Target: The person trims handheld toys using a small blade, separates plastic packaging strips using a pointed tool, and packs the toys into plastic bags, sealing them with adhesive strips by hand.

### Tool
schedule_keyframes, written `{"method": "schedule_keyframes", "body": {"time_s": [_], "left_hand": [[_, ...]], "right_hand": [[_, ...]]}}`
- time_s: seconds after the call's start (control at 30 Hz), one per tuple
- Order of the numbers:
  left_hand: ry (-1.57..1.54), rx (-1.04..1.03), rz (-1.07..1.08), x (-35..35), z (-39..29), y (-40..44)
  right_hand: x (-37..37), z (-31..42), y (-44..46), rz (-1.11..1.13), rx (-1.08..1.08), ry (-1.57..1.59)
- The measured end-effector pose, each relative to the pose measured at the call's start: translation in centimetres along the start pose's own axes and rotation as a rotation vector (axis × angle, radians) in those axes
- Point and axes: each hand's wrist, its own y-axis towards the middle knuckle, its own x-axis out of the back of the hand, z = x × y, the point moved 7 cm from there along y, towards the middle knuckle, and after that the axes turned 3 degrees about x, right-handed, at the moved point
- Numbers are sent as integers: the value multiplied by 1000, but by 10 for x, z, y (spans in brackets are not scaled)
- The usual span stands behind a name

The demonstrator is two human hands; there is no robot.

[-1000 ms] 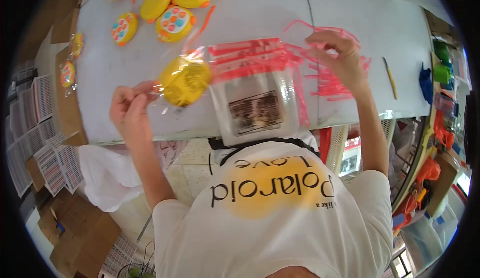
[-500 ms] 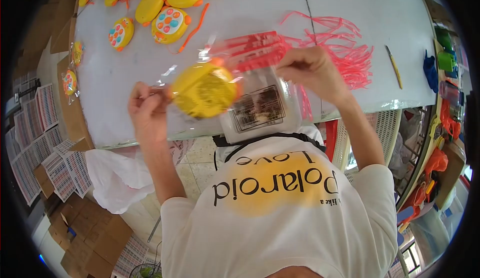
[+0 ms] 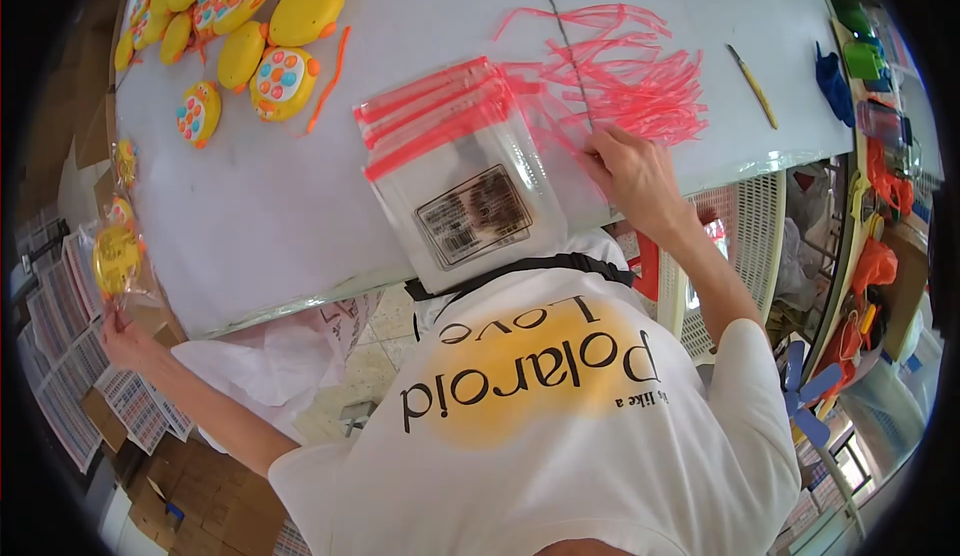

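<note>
My left hand [image 3: 125, 338] is at the far left, its fingers closed on the edge of a clear bag with a yellow toy [image 3: 118, 259] inside. My right hand [image 3: 635, 176] pinches pink strips [image 3: 650, 96] at the table's front edge, beside a loose heap of them. Between the hands, a stack of clear bags with red top bands and a black printed label [image 3: 475, 216] overhangs the front edge.
Yellow toys with coloured dots [image 3: 283, 81] lie at the back left of the table [image 3: 250, 216], near an orange strap [image 3: 330, 81]. Bagged toys [image 3: 124, 163] rest at the left edge. A yellow-handled knife [image 3: 752, 86] lies at the right.
My left hand has carried the bagged yellow toy from in front of the bag stack to the far left. My right hand has moved off the stack to the pink strips.
</note>
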Motion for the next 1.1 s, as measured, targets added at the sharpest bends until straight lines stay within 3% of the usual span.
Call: {"method": "schedule_keyframes", "body": {"time_s": [0.1,0.17,0.2,0.23,0.27,0.3,0.37,0.4,0.47,0.5,0.53,0.57,0.6,0.63,0.67,0.7,0.73,0.77,0.8,0.9,0.97,1.07,1.1], "left_hand": [[89,-65,-83,27,-2,29],[348,-20,-317,38,-15,33],[348,-22,-312,67,-9,53],[460,-164,-243,98,-8,82],[568,-308,-172,110,-7,99],[563,-308,-165,97,-13,98],[1077,-458,-717,52,-68,56],[1076,-457,-713,22,-81,49],[1017,-421,-93,-68,-75,65],[1409,-749,-160,-110,-78,68],[1132,-742,131,-194,-80,7],[1007,-675,272,-258,-80,-73],[831,-352,566,-290,-38,-97],[773,-650,789,-344,-46,-180],[569,-553,937,-377,-39,-250],[573,-393,1067,-398,-20,-298],[509,-615,1240,-419,-17,-352],[425,-664,1433,-436,-14,-399],[368,-833,1516,-442,-15,-434],[349,-872,1588,-459,-1,-494],[423,-1025,1544,-467,11,-515],[427,-1170,1542,-479,18,-523],[431,-1174,1549,-482,20,-522]], "right_hand": [[27,-5,6,-47,43,-28],[39,-3,8,-102,73,-35],[40,-1,7,-96,87,-40],[41,1,7,-90,101,-46],[37,2,5,-94,96,-47],[25,3,0,-40,63,-50],[10,9,-4,16,25,-53],[11,9,-4,-52,-35,-41],[11,6,-5,-121,-97,-32],[7,3,-6,-119,-134,-37],[5,1,-7,-117,-170,-44],[5,0,-7,-117,-174,-47],[6,0,-7,-125,-170,-21],[6,-1,-7,-131,-165,8],[4,-2,-7,-130,-164,5],[2,-1,-6,-140,-114,-20],[0,1,-6,-148,-65,-42],[0,2,-6,-148,-63,-40],[2,3,-5,-153,-48,-31],[8,4,-3,-159,-46,3],[12,2,-1,-161,-61,32],[30,9,4,-300,85,95],[27,-3,5,-226,-62,327]]}}
